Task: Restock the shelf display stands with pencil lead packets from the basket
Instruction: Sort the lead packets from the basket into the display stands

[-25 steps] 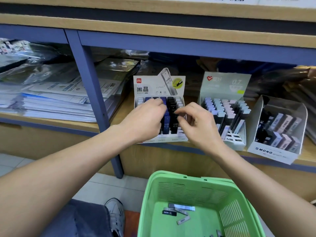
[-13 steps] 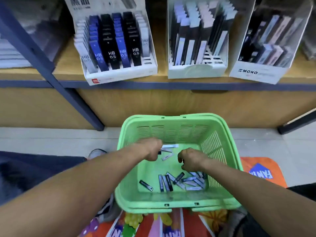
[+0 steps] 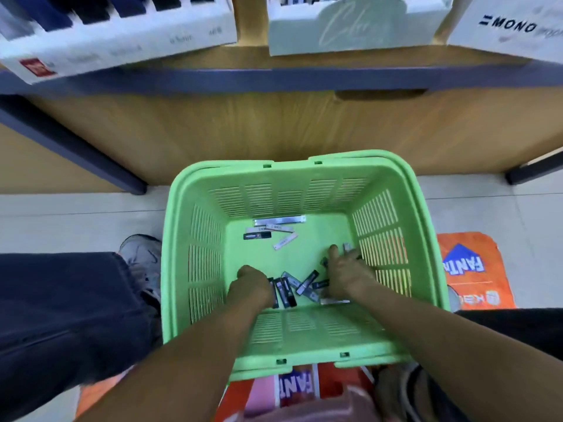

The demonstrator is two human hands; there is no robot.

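Note:
The green basket (image 3: 304,339) stands on the floor below the shelf, with both my hands down in it. Loose pencil lead packets (image 3: 300,286), black and grey, lie in a heap on its bottom between my hands. My left hand (image 3: 254,284) is curled, knuckles up, its fingers closed over the black packets at the heap's left end. Further right, my right hand (image 3: 347,269) lies with fingers stretched over packets by the right wall. A few more packets (image 3: 275,228) lie at the far end. The display stands show only their front edges on the shelf above.
On the shelf edge stand a white stand (image 3: 122,41), a pale green one (image 3: 350,35) and a MONO box (image 3: 511,28). A blue shelf post (image 3: 70,141) slants down at the left. My knee and shoe (image 3: 140,254) are left of the basket, on an orange mat (image 3: 475,269).
My hands left the white stand on the shelf and dropped into the basket. They have since sunk to its bottom onto the packets, and my view has tilted further down.

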